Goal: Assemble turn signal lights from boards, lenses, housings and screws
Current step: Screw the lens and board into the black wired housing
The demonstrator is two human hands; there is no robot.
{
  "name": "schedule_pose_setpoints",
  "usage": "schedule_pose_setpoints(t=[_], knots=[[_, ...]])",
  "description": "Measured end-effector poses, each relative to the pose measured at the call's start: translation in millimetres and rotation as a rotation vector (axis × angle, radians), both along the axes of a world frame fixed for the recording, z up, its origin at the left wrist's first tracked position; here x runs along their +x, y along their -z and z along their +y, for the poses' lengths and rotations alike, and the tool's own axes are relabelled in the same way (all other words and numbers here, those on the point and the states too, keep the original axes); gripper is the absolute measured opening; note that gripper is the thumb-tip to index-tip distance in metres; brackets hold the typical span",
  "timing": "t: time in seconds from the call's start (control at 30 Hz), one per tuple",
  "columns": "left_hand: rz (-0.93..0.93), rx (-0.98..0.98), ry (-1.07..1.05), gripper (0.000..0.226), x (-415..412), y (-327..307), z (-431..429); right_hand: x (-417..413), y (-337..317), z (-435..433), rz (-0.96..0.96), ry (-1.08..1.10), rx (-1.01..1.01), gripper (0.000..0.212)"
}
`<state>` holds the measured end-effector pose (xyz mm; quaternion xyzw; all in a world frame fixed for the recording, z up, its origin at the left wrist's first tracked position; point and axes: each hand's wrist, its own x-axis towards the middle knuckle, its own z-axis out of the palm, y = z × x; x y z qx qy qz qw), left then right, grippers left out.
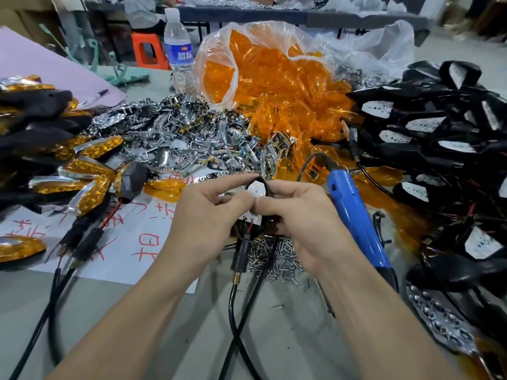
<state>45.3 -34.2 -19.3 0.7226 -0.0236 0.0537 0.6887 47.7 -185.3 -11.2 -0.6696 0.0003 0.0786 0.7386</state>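
The left hand (208, 215) and right hand (301, 218) both pinch one black housing (266, 186). Its white board (257, 190) shows between the thumbs.

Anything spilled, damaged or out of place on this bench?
Orange lenses spill from the open plastic bag across the table, and one stray screw lies apart from the screw heap. The left hand and right hand grip a housing normally. No damage shows.
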Motion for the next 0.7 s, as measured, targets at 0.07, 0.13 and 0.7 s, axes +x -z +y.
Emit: schedule_pose_setpoints(t=[0.07,0.13,0.7], knots=[[-0.045,0.010,-0.048,0.030,-0.9,-0.6,-0.3,-1.8,2.4,6.0,-0.026,0.029,-0.004,0.019],[-0.086,0.020,-0.092,0.030,-1.0,-1.4,-0.4,-2.3,5.1,12.8,-0.062,0.078,-0.029,0.016],[0.156,-0.072,-0.094,0.028,16.8,-1.4,21.7,30.7,-12.4,43.3,-0.328,0.195,-0.832,0.055]])
